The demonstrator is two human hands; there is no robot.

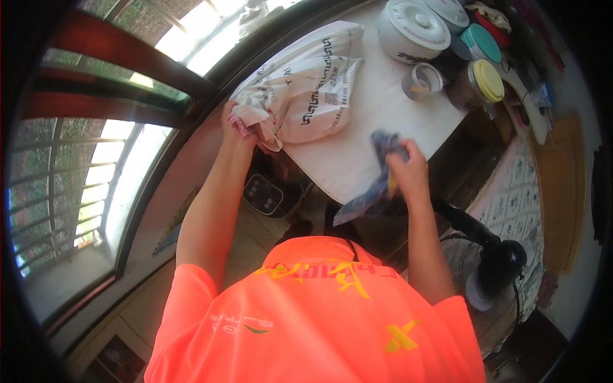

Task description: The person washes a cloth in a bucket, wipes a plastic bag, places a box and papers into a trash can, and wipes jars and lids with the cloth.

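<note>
My left hand (235, 122) is closed on the gathered edge of a white plastic bag (297, 89) with dark print, and the bag's folds partly hide the fingers. The bag lies bulging on the white tabletop (377, 102) beside the window; its contents do not show. Over the table's near edge, my right hand (410, 171) grips a crumpled blue-grey cloth (365, 203). One end of the cloth sticks up past the fingers and the rest hangs down toward me. A small yellowish patch shows by the fingers, too unclear to name.
At the far right of the table stand a white lidded pot (415, 32), a small clear cup (421, 82), a yellow-lidded jar (486, 83) and a teal-lidded container (480, 43). A black fan (501, 268) is at my right. Below the table sits a dark appliance (263, 195).
</note>
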